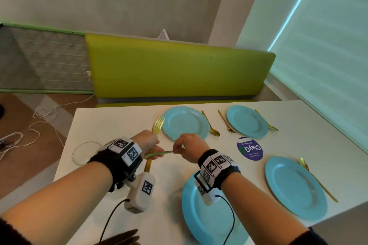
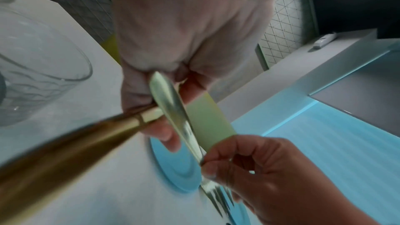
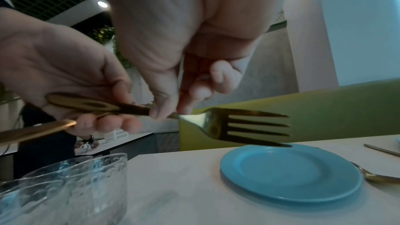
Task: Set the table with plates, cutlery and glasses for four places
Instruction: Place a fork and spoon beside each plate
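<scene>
**One fork passes from hand to hand above the tabletop**

The right hand (image 1: 189,145) pinches a gold fork (image 3: 255,126) at its neck between thumb and fingers (image 3: 160,107); the other fingers are curled. The prongs point away from the left hand (image 1: 147,141). The left hand is closed around the handle end of this fork and also around a second fork (image 1: 158,123), whose prongs stick out beyond its fingers. Both forks are in the air, above the tabletop (image 1: 119,121).

I judge that the step in hand is to separate the two forks. To do it well, the left fingers should loosen only on the handle that is being pulled and keep the second fork firm, so that it does not drop. The right hand should pull straight along the handle.

Just beyond the fingers lies a blue plate (image 1: 184,122) with nothing on it. A spoon (image 1: 211,125) lies beside its far side, but no fork lies on the side near the fingers, so a fork probably belongs there.

Outside the left fingers stand clear glasses (image 3: 65,186), apparently one inside another; I see nothing else in them. The other three plates also carry nothing.
</scene>
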`<action>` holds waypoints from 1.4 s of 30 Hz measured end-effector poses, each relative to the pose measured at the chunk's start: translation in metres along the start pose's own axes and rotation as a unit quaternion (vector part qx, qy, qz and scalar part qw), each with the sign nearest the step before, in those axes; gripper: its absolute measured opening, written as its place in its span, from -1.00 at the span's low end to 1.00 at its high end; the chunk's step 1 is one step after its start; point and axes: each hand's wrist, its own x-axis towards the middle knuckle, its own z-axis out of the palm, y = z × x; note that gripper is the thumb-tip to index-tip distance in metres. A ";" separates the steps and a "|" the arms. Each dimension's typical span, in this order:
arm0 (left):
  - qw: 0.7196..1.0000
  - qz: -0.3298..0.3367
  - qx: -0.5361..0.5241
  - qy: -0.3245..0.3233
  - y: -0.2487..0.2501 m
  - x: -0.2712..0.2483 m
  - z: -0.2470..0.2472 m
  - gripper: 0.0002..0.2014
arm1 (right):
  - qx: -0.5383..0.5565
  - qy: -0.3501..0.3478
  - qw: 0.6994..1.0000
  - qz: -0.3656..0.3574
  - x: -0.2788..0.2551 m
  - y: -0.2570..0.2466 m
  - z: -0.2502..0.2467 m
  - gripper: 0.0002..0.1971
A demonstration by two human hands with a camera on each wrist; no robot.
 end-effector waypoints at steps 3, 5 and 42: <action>0.998 -0.006 -0.029 0.058 -0.001 0.012 -0.014 -0.66 | 0.021 -0.016 0.998 0.064 0.006 0.013 0.006 -0.83; 0.995 -0.006 -0.049 0.083 0.000 0.019 -0.021 -0.61 | 0.048 -0.021 0.992 0.114 0.013 0.027 0.012 -0.85; 0.985 -0.031 -0.104 0.134 0.029 0.110 -0.067 -0.75 | 0.193 -0.026 0.928 0.319 0.209 0.018 0.085 -0.82</action>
